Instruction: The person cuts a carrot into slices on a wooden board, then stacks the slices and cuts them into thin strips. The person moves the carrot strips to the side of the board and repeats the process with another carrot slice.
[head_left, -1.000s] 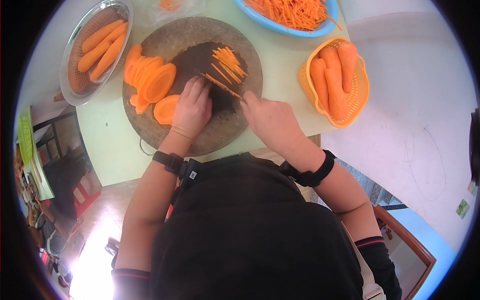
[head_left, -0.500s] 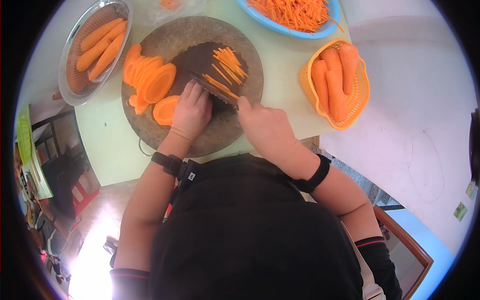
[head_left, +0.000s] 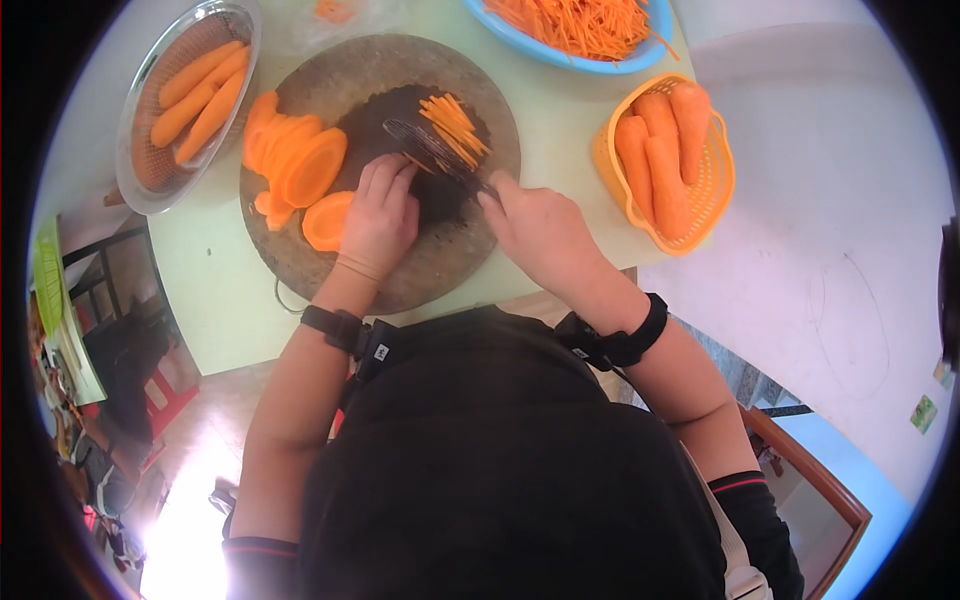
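Near the round board's (head_left: 350, 68) far right edge, carrot sticks (head_left: 452, 124) are lying beside a knife (head_left: 428, 146) — the right hand (head_left: 543, 228) is grasping it. The left hand (head_left: 380, 212) is pinning a half-hidden carrot piece (head_left: 419, 164), fingertips (head_left: 397, 166) crowding the knife — a slip could cut them.

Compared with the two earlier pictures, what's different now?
The knife has moved away from the person, close to the pile of carrot strips; the right hand, gripping its handle, went with it. The loose strips beside the pile now appear bunched nearer it or hidden by the blade. Nothing was visibly let go. The left hand, carrot slices and yellow basket stayed put.
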